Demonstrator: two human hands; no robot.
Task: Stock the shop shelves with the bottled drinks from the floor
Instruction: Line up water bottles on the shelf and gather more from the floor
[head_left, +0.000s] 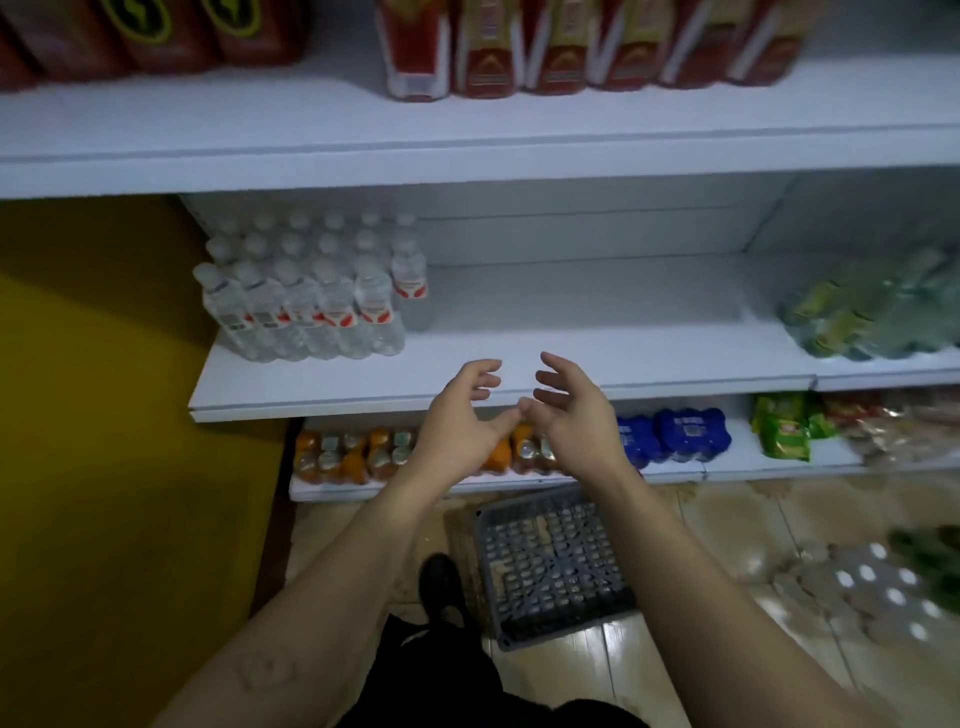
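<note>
A single wide-angle view from the person's head faces the shelves and tilts down. It stands close: the middle shelf (571, 312) fills the centre and the top shelf (311, 130) crosses the far upper edge. The floor (727, 530) and a crate (550, 566) lie near, low in frame. A yellow wall (104, 415) fills the left. The forearms enter from below, with the left hand (457, 426) and right hand (571, 415) mid-frame.

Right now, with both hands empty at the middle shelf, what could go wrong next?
The grey crate lies by the foot, between the person and the wrapped bottle pack: a possible trip. Sliding new stock in might topple the rightmost water bottle, which stands apart from the rest.
</note>
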